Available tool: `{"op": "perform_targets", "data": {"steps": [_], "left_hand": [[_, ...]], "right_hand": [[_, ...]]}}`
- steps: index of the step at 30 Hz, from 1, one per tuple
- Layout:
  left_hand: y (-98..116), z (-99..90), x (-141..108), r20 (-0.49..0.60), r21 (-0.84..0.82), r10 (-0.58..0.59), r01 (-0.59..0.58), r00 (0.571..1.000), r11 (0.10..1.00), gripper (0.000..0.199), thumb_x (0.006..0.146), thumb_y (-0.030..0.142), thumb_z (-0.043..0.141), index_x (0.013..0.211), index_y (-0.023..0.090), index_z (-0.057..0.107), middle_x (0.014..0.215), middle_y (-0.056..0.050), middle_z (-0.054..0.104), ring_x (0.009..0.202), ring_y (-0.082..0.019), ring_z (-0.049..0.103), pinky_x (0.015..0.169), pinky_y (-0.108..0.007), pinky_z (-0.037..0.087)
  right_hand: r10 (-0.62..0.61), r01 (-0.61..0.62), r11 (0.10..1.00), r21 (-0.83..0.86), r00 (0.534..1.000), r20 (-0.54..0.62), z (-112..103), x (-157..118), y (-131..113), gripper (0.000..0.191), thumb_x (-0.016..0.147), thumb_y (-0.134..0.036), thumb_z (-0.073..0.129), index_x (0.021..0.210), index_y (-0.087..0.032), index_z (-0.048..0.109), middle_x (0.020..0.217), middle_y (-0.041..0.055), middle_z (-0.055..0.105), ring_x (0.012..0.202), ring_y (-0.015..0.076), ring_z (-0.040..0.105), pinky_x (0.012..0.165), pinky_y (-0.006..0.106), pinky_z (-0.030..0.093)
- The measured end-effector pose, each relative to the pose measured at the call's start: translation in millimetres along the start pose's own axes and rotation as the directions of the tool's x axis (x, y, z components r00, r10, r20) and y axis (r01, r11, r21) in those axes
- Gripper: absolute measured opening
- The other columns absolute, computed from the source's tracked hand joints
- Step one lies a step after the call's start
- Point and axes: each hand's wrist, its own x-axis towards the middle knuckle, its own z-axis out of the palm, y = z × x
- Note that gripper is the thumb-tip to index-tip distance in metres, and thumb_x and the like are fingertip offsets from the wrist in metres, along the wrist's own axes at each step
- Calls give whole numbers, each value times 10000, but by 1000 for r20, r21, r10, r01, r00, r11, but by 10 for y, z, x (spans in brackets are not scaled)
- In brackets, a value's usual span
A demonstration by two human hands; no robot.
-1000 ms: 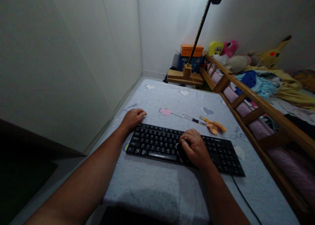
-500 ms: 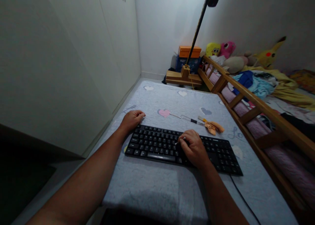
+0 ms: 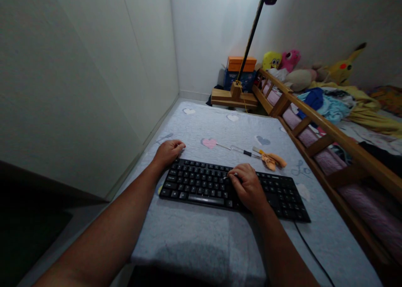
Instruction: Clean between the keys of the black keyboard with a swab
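Note:
A black keyboard (image 3: pixel 197 180) lies across the cloth-covered table. My right hand (image 3: pixel 246 184) is over its right-middle keys, thumb and fingers pinching a thin white cotton swab (image 3: pixel 226 177); its tip is at the keys. At the keyboard's upper left corner rests my left hand (image 3: pixel 169 153), fingers curled closed, and I cannot see whether anything is in them. Beyond the keyboard lie a thin wire tool with a black grip (image 3: pixel 247 153), a small brush with a yellow band (image 3: pixel 260 151) and a crumpled orange cloth (image 3: pixel 272 161).
The heart-patterned table cover (image 3: pixel 194 232) spreads under everything. A cable (image 3: pixel 309 247) runs off the keyboard toward the front right. A wooden bed rail (image 3: pixel 333 140) borders the right side, a pale cabinet (image 3: pixel 94 81) the left. A wooden lamp stand (image 3: pixel 235 95) is behind.
The swab's tip has shifted slightly up and away over the keys with a small move of my right hand. My left hand and the keyboard stay put.

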Motion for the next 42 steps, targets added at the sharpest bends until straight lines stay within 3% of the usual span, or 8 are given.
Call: {"op": "perform_targets", "data": {"steps": [27,42], "left_hand": [[12,-10,-1,-2,33,1,-1,1000,999,369,830,471,490,782,175,706,520,-7,595,574,-205,562,547,-292,366],[34,-12,-7,-5,40,2,-2,1000,999,369,817,480,494,794,177,703,522,-2,597,555,-195,552,546,-286,364]], "right_hand": [[-24,23,999,27,998,58,46,27,-74,164,925,-171,521,896,-218,675,884,57,676,911,219,556,864,415,408],[-57,51,997,61,993,100,-5,27,-176,178,906,-155,513,807,-219,646,819,38,664,894,212,548,859,408,389]]}}
